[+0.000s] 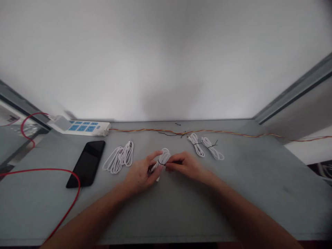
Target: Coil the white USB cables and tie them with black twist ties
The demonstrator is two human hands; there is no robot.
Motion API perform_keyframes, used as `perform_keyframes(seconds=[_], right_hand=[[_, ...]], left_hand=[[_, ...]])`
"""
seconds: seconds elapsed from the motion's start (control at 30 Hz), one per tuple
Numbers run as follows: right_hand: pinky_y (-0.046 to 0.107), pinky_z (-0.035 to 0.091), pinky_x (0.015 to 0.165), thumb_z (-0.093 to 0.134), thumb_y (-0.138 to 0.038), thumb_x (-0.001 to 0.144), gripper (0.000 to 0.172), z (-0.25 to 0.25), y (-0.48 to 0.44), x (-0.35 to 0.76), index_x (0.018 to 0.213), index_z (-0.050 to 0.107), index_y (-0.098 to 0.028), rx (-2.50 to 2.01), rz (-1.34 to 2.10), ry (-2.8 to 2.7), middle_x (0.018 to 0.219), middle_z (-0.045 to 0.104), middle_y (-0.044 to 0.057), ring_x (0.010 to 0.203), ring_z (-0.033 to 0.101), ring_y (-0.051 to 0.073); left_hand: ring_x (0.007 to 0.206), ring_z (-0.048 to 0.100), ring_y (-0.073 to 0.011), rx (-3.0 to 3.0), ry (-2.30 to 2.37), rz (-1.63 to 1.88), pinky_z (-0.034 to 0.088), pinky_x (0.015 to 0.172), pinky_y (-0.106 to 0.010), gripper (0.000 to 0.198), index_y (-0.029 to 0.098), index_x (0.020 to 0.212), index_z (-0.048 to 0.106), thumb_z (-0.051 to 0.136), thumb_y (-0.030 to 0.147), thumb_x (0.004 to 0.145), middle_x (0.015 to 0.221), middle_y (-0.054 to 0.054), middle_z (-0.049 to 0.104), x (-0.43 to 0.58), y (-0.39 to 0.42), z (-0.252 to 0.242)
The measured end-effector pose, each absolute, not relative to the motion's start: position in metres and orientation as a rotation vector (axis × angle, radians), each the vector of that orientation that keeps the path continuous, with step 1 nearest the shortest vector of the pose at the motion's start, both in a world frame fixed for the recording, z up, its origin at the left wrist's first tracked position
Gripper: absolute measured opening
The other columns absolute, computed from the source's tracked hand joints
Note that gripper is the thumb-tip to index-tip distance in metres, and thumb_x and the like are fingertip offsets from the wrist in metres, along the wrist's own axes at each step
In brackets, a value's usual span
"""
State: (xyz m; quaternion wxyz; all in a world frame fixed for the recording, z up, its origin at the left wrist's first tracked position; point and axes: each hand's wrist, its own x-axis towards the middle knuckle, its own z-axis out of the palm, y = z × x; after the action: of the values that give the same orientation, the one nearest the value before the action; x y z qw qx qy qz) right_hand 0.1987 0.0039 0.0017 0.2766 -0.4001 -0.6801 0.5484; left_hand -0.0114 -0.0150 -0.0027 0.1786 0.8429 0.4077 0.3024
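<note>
In the middle of the grey table, my left hand [142,173] is closed around a coiled white cable [165,156]. A thin black twist tie [161,163] goes around the coil's middle. My right hand [185,165] pinches at the tie's end, close against the coil's right side; its fingertips partly hide that end. Left of my hands lie loosely coiled white cables [119,158] with no tie visible on them. To the right rest two white cable bundles, one [196,145] beside the other [212,149], each bound with a black tie.
A black smartphone [86,164] lies at the left, with a red cable [75,200] curving past it. Behind it is a white power strip [103,128] with blue sockets. Its twisted red-yellow wire [228,132] runs along the wall, near loose black ties [167,134].
</note>
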Motion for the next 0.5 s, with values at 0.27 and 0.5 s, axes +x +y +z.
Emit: perform_keyframes(seconds=[0.27,0.5], right_hand=[[0.024,0.046,0.066,0.053,-0.023,0.089,0.022,0.002,0.003,0.197,0.093,0.074,-0.021,-1.1,0.814,-2.13,0.079,0.073,0.003,0.071,0.065,0.015],[0.023,0.047,0.065,0.055,-0.025,0.088,0.019,0.0,-0.001,0.193,0.092,0.073,-0.022,-1.079,0.695,-2.121,0.082,0.074,0.003,0.071,0.066,0.014]], left_hand=[[0.071,0.063,-0.015,1.976,0.901,0.697,0.048,0.068,-0.026,0.046,0.018,0.13,0.05,0.046,0.017,0.084,0.078,-0.001,0.069,-0.01,-0.017,0.006],[0.046,0.054,-0.0112,1.888,1.302,0.607,0.041,0.051,-0.023,0.05,0.016,0.066,0.066,0.036,0.043,0.095,0.053,0.0,0.063,-0.007,-0.008,0.004]])
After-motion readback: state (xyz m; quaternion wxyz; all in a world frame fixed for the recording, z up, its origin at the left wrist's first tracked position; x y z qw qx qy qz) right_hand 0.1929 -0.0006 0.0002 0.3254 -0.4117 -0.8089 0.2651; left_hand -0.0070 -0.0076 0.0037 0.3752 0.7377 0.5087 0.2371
